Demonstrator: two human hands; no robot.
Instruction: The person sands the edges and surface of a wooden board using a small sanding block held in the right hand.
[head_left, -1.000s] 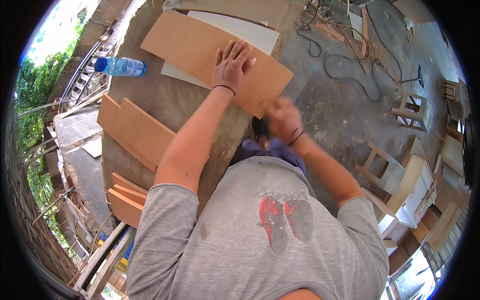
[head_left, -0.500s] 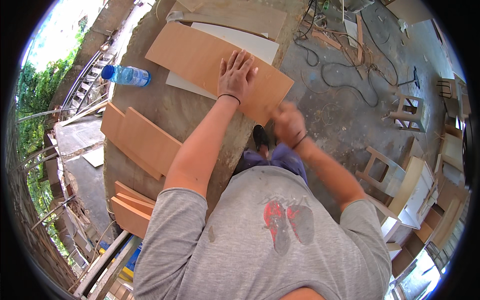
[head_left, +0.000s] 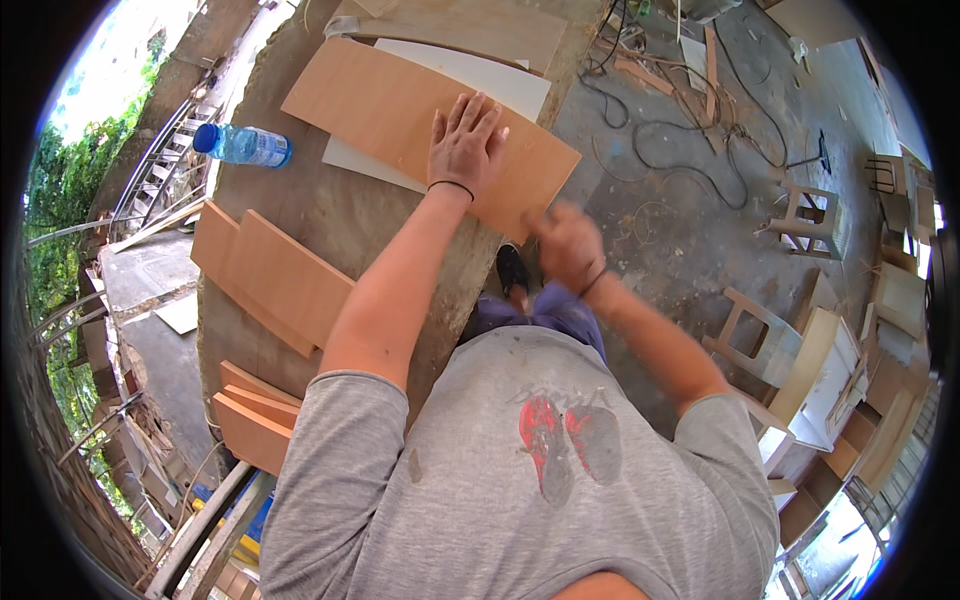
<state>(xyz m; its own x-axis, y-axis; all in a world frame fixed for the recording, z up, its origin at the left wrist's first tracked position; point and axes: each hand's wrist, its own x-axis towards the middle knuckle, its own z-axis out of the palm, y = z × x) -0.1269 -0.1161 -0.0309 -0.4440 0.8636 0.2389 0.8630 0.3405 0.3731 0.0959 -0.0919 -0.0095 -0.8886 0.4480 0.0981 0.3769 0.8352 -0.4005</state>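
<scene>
My left hand (head_left: 464,142) lies flat on a long light-brown wooden board (head_left: 370,98), fingers stretched forward and slightly apart. Beneath that board a white panel (head_left: 500,84) sticks out on both long sides. Close to the board's right end is my right hand (head_left: 570,247), blurred by motion, its fingers curled at the lower corner. Whatever it may grip is too smeared to make out. The boards rest on a rough concrete slab (head_left: 300,200).
A blue-capped water bottle (head_left: 250,146) lies at the slab's left. More brown boards (head_left: 285,275) and short pieces (head_left: 250,425) lie nearer me. On the floor to the right are tangled cables (head_left: 690,135), wood scraps, a stool (head_left: 808,220) and wooden furniture frames (head_left: 810,370).
My right hand shifts slightly along the board's right end, still blurred. My left hand stays flat on the board. The whole view moves a little to the left.
</scene>
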